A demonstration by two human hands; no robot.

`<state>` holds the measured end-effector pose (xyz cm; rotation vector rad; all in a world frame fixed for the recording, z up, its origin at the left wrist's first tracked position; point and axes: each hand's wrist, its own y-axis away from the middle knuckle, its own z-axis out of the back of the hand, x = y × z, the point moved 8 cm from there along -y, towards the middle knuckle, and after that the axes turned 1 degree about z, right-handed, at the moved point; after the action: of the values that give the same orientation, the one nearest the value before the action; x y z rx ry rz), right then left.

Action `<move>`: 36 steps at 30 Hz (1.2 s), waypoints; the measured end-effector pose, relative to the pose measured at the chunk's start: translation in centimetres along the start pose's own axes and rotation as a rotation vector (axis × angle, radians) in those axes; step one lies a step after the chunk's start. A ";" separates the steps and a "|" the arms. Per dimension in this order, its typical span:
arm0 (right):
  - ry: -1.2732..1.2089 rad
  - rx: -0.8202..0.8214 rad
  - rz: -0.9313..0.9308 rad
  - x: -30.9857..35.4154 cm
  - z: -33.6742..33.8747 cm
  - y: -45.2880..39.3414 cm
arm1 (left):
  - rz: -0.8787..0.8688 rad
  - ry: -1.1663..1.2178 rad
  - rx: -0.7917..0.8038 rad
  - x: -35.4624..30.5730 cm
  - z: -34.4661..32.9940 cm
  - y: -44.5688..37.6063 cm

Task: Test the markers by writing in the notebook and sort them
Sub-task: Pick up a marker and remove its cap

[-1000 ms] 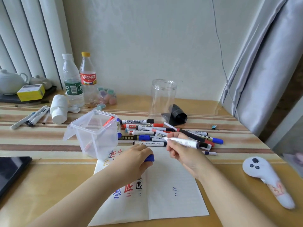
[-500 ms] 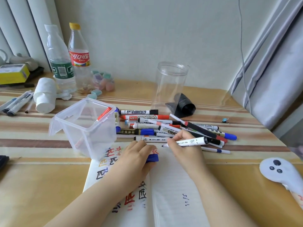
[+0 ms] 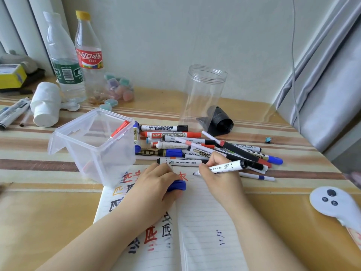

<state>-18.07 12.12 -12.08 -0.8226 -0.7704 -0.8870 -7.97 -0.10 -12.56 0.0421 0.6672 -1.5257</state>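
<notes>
The marker [image 3: 226, 166], at the frame's centre, I am pinching in my right hand [image 3: 216, 173], tip touching the notebook [image 3: 205, 222] to test it. My left hand [image 3: 156, 184] is gripping the blue cap [image 3: 176, 186], pressing the page flat.

A white marker with a black end [image 3: 226, 166] is lying tilted over the open lined paper notebook [image 3: 205, 222], with its dark tip touching the top of the right page. The left page is showing red, black, blue and yellow writing. A blue cap [image 3: 176, 185] is sitting on the notebook's middle fold. A pile of many white, black, red and blue markers [image 3: 195, 147] is lying just behind the notebook.
</notes>
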 end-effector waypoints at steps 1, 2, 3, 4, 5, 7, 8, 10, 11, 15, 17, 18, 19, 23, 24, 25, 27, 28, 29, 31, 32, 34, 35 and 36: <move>-0.013 -0.001 0.003 0.0 0.1 0.0 | 0.005 0.001 0.006 0.0 -0.1 0.0; -0.024 -0.002 0.009 0.1 0.2 0.0 | 0.008 0.001 0.009 0.1 -0.1 0.0; -0.031 -0.003 0.015 0.1 0.2 0.1 | 0.010 0.002 0.013 0.1 -0.1 0.0; -0.033 0.000 0.018 0.1 0.2 0.1 | 0.010 0.001 0.013 0.1 -0.1 0.0; -0.033 0.007 0.018 0.1 0.1 0.1 | 0.010 0.003 0.012 0.0 -0.1 0.0; -0.032 0.029 0.012 0.0 -0.2 0.2 | 0.012 0.004 0.005 0.0 0.0 0.0; -0.031 0.037 0.008 0.0 -0.4 0.2 | 0.013 0.004 0.002 0.0 0.0 0.0; -0.018 0.026 -0.002 -0.1 -0.2 0.2 | 0.016 0.007 0.001 0.0 0.0 0.1; -0.013 0.008 -0.010 -0.1 0.0 0.1 | 0.018 0.010 0.001 0.0 0.0 0.1; -0.013 -0.041 -0.028 -0.2 0.6 0.1 | 0.018 0.015 -0.014 0.1 0.1 0.1; -0.053 -0.059 -0.036 -0.2 0.8 0.3 | 0.021 0.030 -0.024 0.1 0.3 0.1; -0.083 -0.064 -0.041 -0.1 0.9 0.4 | 0.024 0.045 -0.026 0.1 0.4 0.1; -0.113 -0.067 -0.045 0.0 1.0 0.5 | 0.030 0.068 -0.033 0.1 0.5 0.1; -0.283 -0.058 -0.009 1.5 1.4 0.9 | 0.125 0.193 -0.078 0.3 1.9 0.2; -0.320 -0.038 0.004 2.1 1.6 1.0 | 0.156 0.222 -0.082 0.3 2.2 0.2; -0.347 -0.013 0.015 2.7 1.7 1.0 | 0.185 0.246 -0.083 0.3 2.5 0.2; -0.366 0.041 0.037 3.9 1.8 1.1 | 0.217 0.279 -0.082 -0.1 3.1 0.1; -0.361 0.060 0.054 4.7 1.8 1.1 | 0.216 0.293 -0.086 -0.6 3.4 0.0; -0.354 0.068 0.075 5.4 1.9 1.2 | 0.209 0.303 -0.086 -1.1 3.8 0.0; -0.352 0.064 0.112 6.8 2.4 1.5 | 0.194 0.312 -0.077 -2.2 4.6 0.0; -0.352 0.060 0.124 7.4 2.6 1.7 | 0.184 0.315 -0.079 -2.6 4.9 0.0; -0.343 0.071 0.145 8.2 2.9 2.1 | 0.158 0.322 -0.092 -3.5 5.7 0.2; -0.341 0.081 0.154 8.5 2.9 2.4 | 0.150 0.333 -0.094 -3.8 6.0 0.4; -0.345 0.091 0.160 8.9 2.8 2.8 | 0.142 0.354 -0.094 -4.2 6.3 0.7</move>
<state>-12.55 12.50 -4.09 -0.9550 -1.0220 -0.5695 -4.58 1.04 -5.82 0.2877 0.9955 -1.3599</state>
